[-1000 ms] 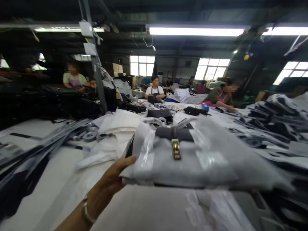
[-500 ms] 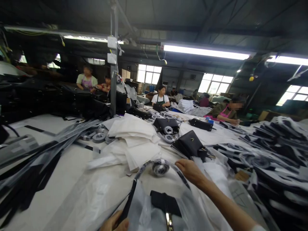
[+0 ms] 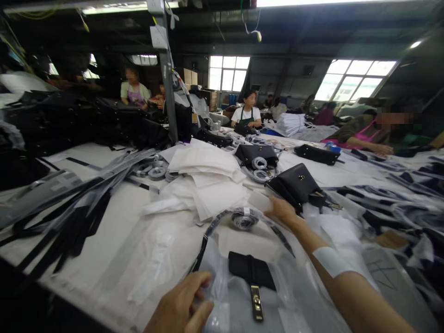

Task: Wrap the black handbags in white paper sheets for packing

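Black flap [image 3: 252, 273] with 1 gold clasp [image 3: 256, 303] under clear, greyish plastic [image 3: 298, 296]; white paper sheets [image 3: 208, 180]; black handbag [image 3: 294, 185]; straps [image 3: 79, 222] black, perhaps dark grey; white table [image 3: 114, 208].

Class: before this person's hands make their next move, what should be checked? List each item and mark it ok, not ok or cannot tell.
1. Left hand grips the wrapped bag: ok, fingers closed on its plastic.
2. Right hand free: ok, open, nothing seen in it.
3. Right hand touching the black bag: cannot tell, fingertips hidden.
4. Clasp facing up: ok.
5. Strap roll apart from both hands: ok, it lies left of the right hand.
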